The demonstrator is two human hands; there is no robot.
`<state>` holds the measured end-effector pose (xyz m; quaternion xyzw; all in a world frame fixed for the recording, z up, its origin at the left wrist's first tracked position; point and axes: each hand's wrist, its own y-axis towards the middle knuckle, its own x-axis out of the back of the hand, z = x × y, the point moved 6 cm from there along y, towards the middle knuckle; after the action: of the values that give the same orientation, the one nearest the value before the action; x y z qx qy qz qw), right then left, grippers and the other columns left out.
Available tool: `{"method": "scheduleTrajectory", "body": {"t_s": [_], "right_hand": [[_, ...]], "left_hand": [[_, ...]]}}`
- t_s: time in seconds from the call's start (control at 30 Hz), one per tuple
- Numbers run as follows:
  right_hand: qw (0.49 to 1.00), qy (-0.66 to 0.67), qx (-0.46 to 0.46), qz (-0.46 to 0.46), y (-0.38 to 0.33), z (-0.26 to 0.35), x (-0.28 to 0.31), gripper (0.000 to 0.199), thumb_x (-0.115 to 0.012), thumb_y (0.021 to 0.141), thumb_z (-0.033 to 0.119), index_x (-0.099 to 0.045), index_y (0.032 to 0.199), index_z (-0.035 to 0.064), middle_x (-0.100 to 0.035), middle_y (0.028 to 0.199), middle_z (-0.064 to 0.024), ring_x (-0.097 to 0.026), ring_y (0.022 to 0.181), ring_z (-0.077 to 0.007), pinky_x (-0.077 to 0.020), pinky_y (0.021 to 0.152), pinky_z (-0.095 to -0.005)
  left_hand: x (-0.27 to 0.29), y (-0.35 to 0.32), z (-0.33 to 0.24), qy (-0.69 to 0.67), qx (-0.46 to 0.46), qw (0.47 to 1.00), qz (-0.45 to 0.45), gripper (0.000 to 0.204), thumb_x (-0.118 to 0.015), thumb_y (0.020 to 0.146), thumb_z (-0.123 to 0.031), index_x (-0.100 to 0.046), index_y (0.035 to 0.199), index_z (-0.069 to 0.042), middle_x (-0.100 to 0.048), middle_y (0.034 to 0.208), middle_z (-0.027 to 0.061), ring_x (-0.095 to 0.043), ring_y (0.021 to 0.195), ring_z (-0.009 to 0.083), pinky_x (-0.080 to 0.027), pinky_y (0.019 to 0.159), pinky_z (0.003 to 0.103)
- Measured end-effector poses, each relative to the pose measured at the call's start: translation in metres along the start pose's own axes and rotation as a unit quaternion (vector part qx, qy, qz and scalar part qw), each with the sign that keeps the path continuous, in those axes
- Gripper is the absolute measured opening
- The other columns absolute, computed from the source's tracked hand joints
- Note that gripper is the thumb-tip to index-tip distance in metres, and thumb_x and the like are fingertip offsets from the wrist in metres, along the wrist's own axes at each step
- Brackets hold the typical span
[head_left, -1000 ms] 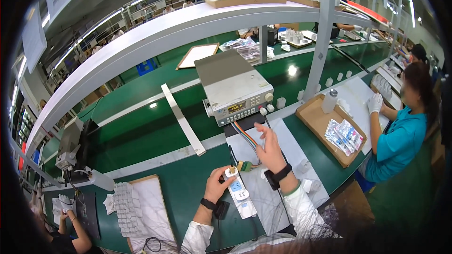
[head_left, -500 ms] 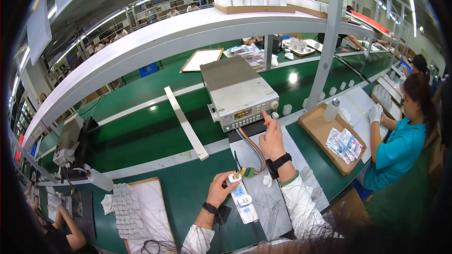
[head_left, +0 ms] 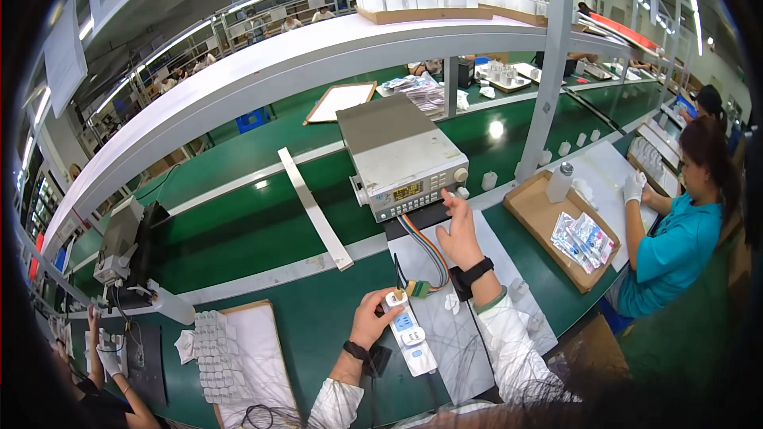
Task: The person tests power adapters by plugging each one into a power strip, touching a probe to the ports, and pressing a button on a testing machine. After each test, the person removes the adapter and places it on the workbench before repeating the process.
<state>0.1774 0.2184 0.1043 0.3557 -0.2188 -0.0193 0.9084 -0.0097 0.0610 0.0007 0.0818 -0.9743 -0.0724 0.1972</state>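
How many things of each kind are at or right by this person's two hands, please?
White power strip, held by left hand: 1
Grey bench instrument, fingertips of right hand at its front: 1
Rainbow ribbon cable: 1
Green connector: 1
Black wristbands: 2
Total: 6

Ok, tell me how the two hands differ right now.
The left hand rests low on the bench, gripping the end of a white power strip; the right hand is stretched forward, fingertips at the front panel of the grey instrument. The left is curled around its object; the right is open with fingers extended. Both are bare and wear a dark wristband.
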Motion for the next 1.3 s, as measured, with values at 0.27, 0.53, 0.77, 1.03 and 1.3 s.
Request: {"method": "scheduleTrajectory", "body": {"t_s": [0.27, 0.53, 0.77, 1.03, 1.3], "right_hand": [[0.931, 0.219, -0.168, 0.239, -0.080, 0.035, -0.006, 0.019, -0.062, 0.089, 0.014, -0.064, 0.106, 0.0053, -0.065, 0.094, -0.0069, -0.060, 0.078, -0.0139, -0.0488, 0.070, -0.0270], [0.940, 0.204, -0.137, 0.237, -0.109, 0.034, -0.024, 0.019, -0.062, 0.089, 0.015, -0.065, 0.103, 0.0026, -0.067, 0.094, -0.0098, -0.065, 0.079, -0.0194, -0.0513, 0.071, -0.0296], [0.937, 0.210, -0.140, 0.242, -0.113, 0.030, -0.026, 0.019, -0.061, 0.089, 0.014, -0.065, 0.104, 0.0027, -0.067, 0.095, -0.0104, -0.065, 0.082, -0.0212, -0.0519, 0.072, -0.0303], [0.938, 0.230, -0.128, 0.224, -0.113, 0.032, -0.026, 0.018, -0.061, 0.090, 0.014, -0.064, 0.103, 0.0026, -0.066, 0.094, -0.0098, -0.065, 0.083, -0.0225, -0.0514, 0.072, -0.0304], [0.965, 0.113, 0.053, 0.230, -0.100, 0.058, -0.036, 0.017, -0.062, 0.089, 0.013, -0.066, 0.102, 0.0030, -0.061, 0.083, -0.0080, -0.061, 0.076, -0.0254, -0.0487, 0.067, -0.0317]], "left_hand": [[0.002, -0.002, 0.005, -0.007, 0.002, 1.000, -0.008, 0.044, -0.077, 0.078, -0.019, -0.064, 0.119, -0.013, -0.060, 0.109, 0.0049, -0.059, 0.088, 0.0143, -0.048, 0.074, 0.025], [0.004, -0.002, -0.005, 0.007, -0.021, 1.000, -0.014, 0.046, -0.078, 0.077, -0.015, -0.063, 0.119, -0.007, -0.061, 0.107, 0.0042, -0.059, 0.083, 0.0111, -0.049, 0.073, 0.023], [0.004, -0.001, -0.006, 0.004, -0.016, 1.000, -0.012, 0.045, -0.078, 0.077, -0.014, -0.063, 0.119, -0.007, -0.061, 0.108, 0.0042, -0.060, 0.085, 0.0113, -0.049, 0.073, 0.023], [0.003, -0.001, -0.001, -0.001, -0.013, 1.000, -0.014, 0.046, -0.078, 0.077, -0.014, -0.062, 0.119, -0.006, -0.061, 0.108, 0.0045, -0.060, 0.086, 0.0111, -0.050, 0.073, 0.023], [0.004, -0.003, -0.003, 0.010, -0.012, 1.000, -0.018, 0.046, -0.077, 0.077, -0.015, -0.062, 0.120, -0.008, -0.062, 0.107, 0.0046, -0.059, 0.081, 0.0123, -0.050, 0.071, 0.024]]}}
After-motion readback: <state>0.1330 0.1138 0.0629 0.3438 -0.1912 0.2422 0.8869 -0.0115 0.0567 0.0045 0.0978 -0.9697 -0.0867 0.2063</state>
